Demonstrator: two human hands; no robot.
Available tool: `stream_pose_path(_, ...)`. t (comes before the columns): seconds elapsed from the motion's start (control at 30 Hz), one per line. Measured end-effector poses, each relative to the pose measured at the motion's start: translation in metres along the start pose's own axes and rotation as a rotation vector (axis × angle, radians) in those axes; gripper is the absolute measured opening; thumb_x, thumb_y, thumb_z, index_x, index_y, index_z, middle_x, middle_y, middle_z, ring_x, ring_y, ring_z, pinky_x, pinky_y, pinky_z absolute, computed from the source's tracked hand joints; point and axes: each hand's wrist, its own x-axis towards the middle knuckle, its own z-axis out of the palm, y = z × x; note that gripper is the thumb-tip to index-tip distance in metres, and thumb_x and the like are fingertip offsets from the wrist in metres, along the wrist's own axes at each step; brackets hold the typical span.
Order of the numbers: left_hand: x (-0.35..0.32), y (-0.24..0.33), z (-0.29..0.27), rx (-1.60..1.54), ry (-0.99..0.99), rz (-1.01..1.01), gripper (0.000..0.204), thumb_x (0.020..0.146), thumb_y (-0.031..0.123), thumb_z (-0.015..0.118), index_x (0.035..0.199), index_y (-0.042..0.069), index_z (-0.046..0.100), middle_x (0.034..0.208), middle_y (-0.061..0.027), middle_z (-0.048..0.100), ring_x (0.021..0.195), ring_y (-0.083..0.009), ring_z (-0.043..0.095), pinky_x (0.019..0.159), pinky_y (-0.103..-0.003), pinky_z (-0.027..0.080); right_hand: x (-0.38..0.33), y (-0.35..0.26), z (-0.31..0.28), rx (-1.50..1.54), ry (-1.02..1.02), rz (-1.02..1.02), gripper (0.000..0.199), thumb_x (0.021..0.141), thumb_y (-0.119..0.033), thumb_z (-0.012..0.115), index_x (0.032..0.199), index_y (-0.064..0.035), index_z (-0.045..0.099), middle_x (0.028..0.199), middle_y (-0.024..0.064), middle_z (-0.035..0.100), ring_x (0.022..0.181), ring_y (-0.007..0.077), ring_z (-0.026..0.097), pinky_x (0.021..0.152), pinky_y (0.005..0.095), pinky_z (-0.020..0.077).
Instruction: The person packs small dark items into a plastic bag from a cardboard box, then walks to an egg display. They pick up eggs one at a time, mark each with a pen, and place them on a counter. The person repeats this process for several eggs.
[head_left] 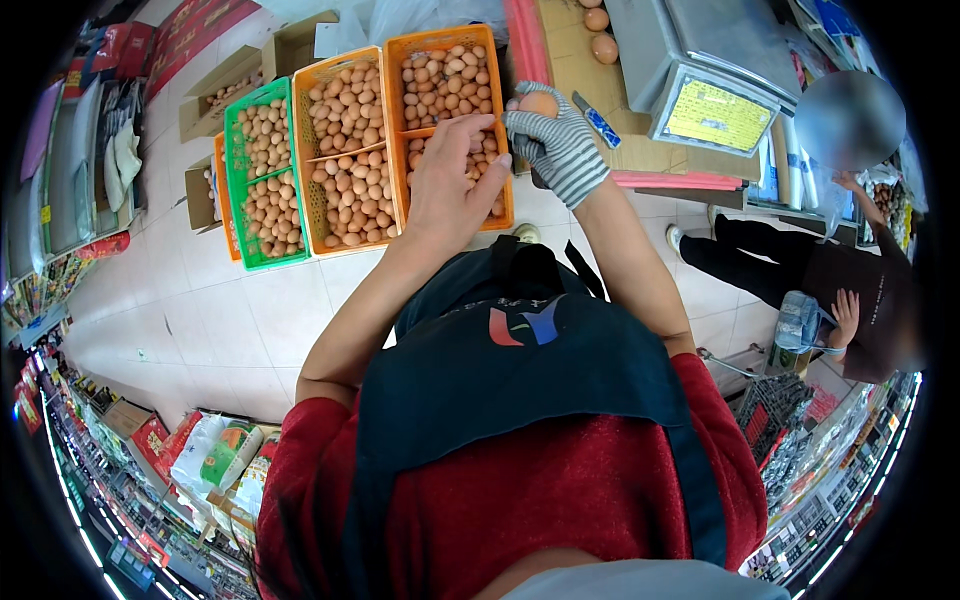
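My bare left hand (pixel 447 190) hovers over the right-hand orange crate (pixel 508 190), thumb and fingers apart, with brown eggs (pixel 447 85) heaped in the crate under and beyond it. Close by on the right, my right hand (pixel 562 150), in a grey-and-white striped glove, is closed around a brown egg (pixel 539 103) at the crate's edge. A second rounded edge shows beside that egg, too small to make out. Just right of the glove, a box cutter (pixel 597 119) with a blue patterned handle lies on a cardboard-covered table (pixel 572 60).
Left of my hands stand another orange crate (pixel 300 150) and a green crate (pixel 231 170), both filled with eggs. A grey scale (pixel 690 60) with a yellow label is on the table near several loose eggs (pixel 604 48). At right, another person (pixel 850 270) stands near a shopping cart (pixel 770 410).
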Motion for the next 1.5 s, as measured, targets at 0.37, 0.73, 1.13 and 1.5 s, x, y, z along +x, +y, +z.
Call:
stream_pose_path(0.37,-0.009,-0.003,-0.001,-0.047,-0.009,-0.007,0.04,0.085,0.011,0.065,0.122,0.001,0.052,0.114,-0.0159,0.055,0.098,-0.0271,0.058,0.086,-0.038,0.047,0.004,0.001,0.001,0.138,-0.079,0.1,0.043,0.089,-0.019,0.065,0.125,-0.0023,0.051,0.092,0.0089,0.065,0.081,0.0189,0.063,0.063,0.0282,0.0548)
stream_pose_path(0.73,-0.001,0.01,0.028,-0.162,-0.16,-0.036,0.043,0.092,0.01,0.06,0.131,-0.002,0.047,0.126,-0.0122,0.053,0.102,-0.0183,0.056,0.08,-0.029,0.048,-0.002,-0.009,-0.024,-0.033,0.083,0.252,0.034,0.087,-0.04,0.07,0.102,-0.0101,0.065,0.079,0.0039,0.063,0.065,0.0145,0.058,0.054,0.0291,0.0503)
stream_pose_path(1.13,-0.017,0.008,0.042,-0.077,-0.176,0.118,0.042,0.09,0.007,0.063,0.129,0.004,0.05,0.115,-0.008,0.054,0.097,-0.0155,0.058,0.078,-0.026,0.05,-0.053,-0.014,-0.039,0.273,-0.025,-0.031,0.012,0.087,-0.023,0.067,0.083,-0.0132,0.061,0.071,0.0015,0.058,0.063,0.0088,0.054,0.052,0.0232,0.0432)
stream_pose_path(1.5,-0.036,-0.001,0.021,-0.011,-0.021,0.025,0.051,0.081,0.013,0.068,0.127,0.004,0.048,0.12,-0.0144,0.053,0.103,-0.0267,0.058,0.085,-0.038,0.048,-0.03,0.021,-0.034,0.102,-0.216,0.091,0.02,0.089,-0.019,0.064,0.098,-0.0038,0.057,0.072,0.0062,0.059,0.059,0.0144,0.056,0.048,0.0251,0.0446)
